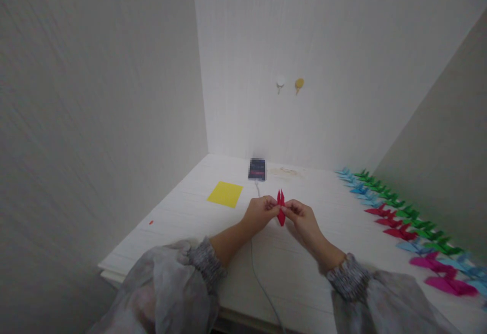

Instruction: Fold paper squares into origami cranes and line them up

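Note:
A small red piece of folded origami paper (281, 216) is held up over the white table, its two narrow points facing away from me. My left hand (261, 214) pinches it from the left side, and my right hand (303, 218) pinches it from the right. The fingertips of both hands meet near its middle and cover part of it. Left of my hands, a square sheet of yellow paper (225, 194) lies flat on the table.
Rows of folded paper cranes in green (411, 212), red (399, 230), pink (451, 284) and blue (359, 188) line the table's right side. A dark phone-like device (257, 169) stands at the back wall, its cable (262, 286) running toward me. Two hooks (299, 83) are on the wall.

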The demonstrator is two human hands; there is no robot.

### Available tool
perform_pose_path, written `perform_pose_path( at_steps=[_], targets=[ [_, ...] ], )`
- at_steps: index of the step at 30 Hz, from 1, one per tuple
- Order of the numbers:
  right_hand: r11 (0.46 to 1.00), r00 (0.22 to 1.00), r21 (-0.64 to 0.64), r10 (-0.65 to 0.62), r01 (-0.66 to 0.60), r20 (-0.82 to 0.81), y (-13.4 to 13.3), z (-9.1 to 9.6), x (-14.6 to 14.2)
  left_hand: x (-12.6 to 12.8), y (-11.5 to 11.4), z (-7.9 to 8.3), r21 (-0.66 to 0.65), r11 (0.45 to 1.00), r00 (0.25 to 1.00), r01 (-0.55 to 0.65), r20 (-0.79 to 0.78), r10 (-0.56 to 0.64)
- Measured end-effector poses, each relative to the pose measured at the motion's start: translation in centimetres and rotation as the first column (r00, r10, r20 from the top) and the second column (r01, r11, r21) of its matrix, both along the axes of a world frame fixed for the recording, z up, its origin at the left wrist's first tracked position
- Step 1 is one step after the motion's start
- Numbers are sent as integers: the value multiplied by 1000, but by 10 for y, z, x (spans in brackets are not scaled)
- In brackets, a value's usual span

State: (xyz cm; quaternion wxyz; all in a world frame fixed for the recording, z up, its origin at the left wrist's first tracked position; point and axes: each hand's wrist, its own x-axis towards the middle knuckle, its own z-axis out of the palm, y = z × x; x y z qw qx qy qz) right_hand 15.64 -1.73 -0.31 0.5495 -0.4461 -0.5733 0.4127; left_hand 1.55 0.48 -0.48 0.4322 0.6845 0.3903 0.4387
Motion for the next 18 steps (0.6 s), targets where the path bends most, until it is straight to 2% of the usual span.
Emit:
perform_pose_path(
  at_steps=[3,7,11,15,18],
  targets=[
    [1000,1000,-14,-18,18,15,0,0,-2,0,-1,1,41,999,998,-26,-51,28],
    [1000,996,-10,-29,30,85,1,-1,-2,0,-2,1,3,1000,999,-24,-32,24],
    [998,990,7,-55,55,127,0,1,-1,0,0,-2,-24,999,1000,26,-13,-26],
    [999,997,20,-41,40,62,-3,6,-1,1,1,-4,-93,990,985,103,148,-89],
    [1000,999,12,16,-15,-51,-5,7,-3,3,1,-2,-160,971,939,177,323,-118]
  ],
)
